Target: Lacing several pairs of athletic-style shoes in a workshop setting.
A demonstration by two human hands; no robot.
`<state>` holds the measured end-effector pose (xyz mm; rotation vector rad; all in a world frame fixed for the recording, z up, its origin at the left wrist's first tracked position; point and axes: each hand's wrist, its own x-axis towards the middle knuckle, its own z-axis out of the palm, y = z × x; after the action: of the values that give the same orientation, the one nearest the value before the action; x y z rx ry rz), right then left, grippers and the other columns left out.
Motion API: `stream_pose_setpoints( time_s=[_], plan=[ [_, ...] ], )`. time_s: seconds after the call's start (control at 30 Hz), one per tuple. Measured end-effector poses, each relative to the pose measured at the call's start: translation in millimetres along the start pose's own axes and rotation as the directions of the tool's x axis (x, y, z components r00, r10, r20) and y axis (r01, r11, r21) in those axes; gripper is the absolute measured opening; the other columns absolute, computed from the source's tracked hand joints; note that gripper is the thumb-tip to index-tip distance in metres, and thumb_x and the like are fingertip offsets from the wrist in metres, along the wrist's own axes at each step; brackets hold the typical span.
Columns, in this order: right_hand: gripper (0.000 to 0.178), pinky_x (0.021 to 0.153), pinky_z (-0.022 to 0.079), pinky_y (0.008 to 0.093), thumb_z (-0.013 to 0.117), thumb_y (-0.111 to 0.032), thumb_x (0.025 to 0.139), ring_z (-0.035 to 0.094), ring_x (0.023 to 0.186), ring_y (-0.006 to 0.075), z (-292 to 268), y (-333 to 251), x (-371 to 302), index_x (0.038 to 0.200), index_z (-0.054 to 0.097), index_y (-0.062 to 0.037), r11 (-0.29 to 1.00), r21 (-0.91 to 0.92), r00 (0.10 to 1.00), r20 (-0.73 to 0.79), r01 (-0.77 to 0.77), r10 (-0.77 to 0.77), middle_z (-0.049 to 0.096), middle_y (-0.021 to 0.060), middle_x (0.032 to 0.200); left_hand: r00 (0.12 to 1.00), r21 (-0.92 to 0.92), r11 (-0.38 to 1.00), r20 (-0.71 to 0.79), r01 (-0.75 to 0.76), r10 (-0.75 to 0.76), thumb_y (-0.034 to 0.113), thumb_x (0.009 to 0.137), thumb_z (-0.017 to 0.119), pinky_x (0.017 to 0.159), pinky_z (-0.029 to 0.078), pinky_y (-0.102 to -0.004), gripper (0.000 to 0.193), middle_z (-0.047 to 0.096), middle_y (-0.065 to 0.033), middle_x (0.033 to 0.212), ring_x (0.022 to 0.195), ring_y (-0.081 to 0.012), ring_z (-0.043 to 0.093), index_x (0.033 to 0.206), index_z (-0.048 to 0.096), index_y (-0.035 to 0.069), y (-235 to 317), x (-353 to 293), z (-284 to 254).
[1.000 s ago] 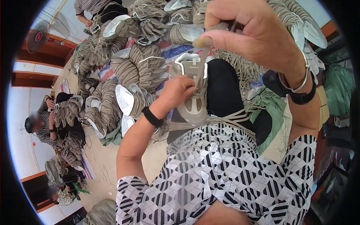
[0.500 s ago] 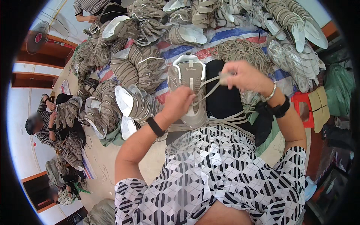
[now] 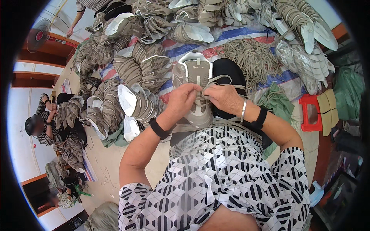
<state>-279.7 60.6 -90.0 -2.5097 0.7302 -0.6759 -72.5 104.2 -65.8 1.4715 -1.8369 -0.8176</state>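
A taupe shoe upper [image 3: 200, 114] with a white-lined collar lies on my lap, its toe toward me. My left hand [image 3: 180, 101] is closed in a pinch at its eyelet edge, by the middle of the tongue [image 3: 197, 70]. Right beside those fingertips, my right hand [image 3: 224, 99] pinches a flat beige shoelace [image 3: 223, 76], which loops up and out to the right. The fingertips of both hands nearly meet over the lacing, so the eyelets and lace end there are hidden. More laces [image 3: 242, 131] lie across my lap.
Beyond my lap, a loose heap of laces [image 3: 252, 57] lies on a striped sheet [image 3: 231, 36]. Stacked shoe uppers [image 3: 142, 65] stand left and far. A red stool [image 3: 309, 112] is at right, near a green bag [image 3: 348, 92]. Another person [image 3: 44, 123] sits at far left.
My right hand has come left and down from the far right, bringing the lace to the shoe upper beside my left hand. The stretched lace now hangs in a loose loop.
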Motion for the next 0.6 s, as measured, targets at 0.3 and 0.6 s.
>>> stream_pose_setpoints(
  time_s=[0.3,0.6],
  plan=[
    [0.011,0.054,0.050,0.0333,0.059,-0.011,0.078,0.062,0.066,0.0238,-2.6,-7.2,5.2,0.087,0.054,-0.0054,0.971,-0.149,0.970,-0.130,0.185,-0.205,0.055,0.0080,0.073,0.935,0.156,0.981,0.350,-0.112,0.051,0.014,0.082,0.065,0.070,0.051,-0.0411,0.015,0.067,-0.0139,0.089,0.081,-0.0345,0.064,0.095,0.067,0.008,6.9,23.2,-20.8],
    [0.033,0.034,0.026,0.0187,0.051,-0.031,0.097,0.039,0.040,0.0011,-124.6,28.6,42.8,0.087,0.062,-0.0024,0.208,0.919,0.915,0.267,-0.336,0.301,0.050,-0.0040,0.054,0.967,0.255,0.965,0.254,-0.058,-0.009,0.019,0.078,0.070,0.069,0.049,-0.0398,0.013,0.065,-0.0076,0.078,0.079,-0.0283,0.063,0.088,0.065,0.013,19.1,3.9,-8.0]
  ],
)
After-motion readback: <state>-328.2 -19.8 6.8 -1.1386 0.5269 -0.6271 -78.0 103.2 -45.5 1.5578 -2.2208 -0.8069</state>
